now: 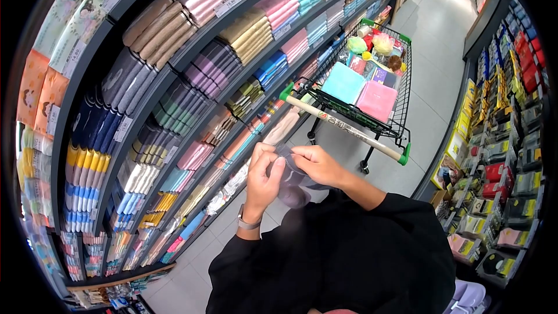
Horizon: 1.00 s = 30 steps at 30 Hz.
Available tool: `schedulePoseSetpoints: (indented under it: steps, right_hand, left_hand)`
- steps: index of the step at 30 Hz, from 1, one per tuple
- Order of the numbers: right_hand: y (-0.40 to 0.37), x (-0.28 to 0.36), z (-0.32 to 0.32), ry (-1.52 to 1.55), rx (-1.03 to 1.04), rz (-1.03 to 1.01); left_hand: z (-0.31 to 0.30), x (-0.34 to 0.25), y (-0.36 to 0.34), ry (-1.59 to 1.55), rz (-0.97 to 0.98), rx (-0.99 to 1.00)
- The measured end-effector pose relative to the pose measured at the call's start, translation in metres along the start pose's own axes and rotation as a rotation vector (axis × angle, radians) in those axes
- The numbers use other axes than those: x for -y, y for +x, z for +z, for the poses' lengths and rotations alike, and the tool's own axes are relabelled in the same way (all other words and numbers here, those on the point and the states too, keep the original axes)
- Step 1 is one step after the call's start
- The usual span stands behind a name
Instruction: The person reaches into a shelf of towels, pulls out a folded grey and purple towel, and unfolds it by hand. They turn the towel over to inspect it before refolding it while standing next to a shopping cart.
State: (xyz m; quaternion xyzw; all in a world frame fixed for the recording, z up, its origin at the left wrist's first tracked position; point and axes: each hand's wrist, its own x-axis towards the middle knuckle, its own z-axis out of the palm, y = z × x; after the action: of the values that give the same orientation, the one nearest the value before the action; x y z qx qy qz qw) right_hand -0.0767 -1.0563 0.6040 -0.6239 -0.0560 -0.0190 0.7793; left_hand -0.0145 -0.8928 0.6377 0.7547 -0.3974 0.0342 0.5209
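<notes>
My left hand [265, 175], with a band on its wrist, is closed on one side of a thin, greyish, partly see-through item [294, 196]. From the other side, my right hand [317, 164] pinches the upper edge of the same item. Both hands meet in front of my chest, fingertips close together. The item hangs below the fingers in soft, rounded folds; its exact kind I cannot tell. Just beyond the hands is the pale handle [349, 128] of a shopping cart [401, 102].
In the cart lie a turquoise folded item [343, 82], a pink one [376, 101] and several smaller goods. Shelves of folded towels [200, 70] with price tags line the left. A rack of packaged goods [500, 157] stands right. Grey floor tiles [427, 40] run along the aisle.
</notes>
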Motion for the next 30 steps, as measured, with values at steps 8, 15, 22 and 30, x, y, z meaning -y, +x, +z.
schedulePoseSetpoints:
  steps: [8, 15, 22, 30]
  right_hand:
    - [-0.004, -0.004, 0.005, -0.099, -0.045, -0.07]
    - [-0.004, -0.002, 0.008, -0.198, -0.165, -0.126]
    - [-0.007, 0.014, -0.005, -0.16, -0.206, -0.122]
    - [-0.002, 0.013, -0.012, 0.096, 0.034, -0.004]
  left_hand:
    - [0.003, 0.0, 0.002, -0.009, -0.037, -0.07]
    - [0.006, -0.002, 0.006, 0.061, 0.02, -0.045]
    - [-0.008, 0.015, -0.005, -0.075, -0.101, 0.196]
    - [-0.008, -0.001, 0.0, -0.208, -0.155, 0.113]
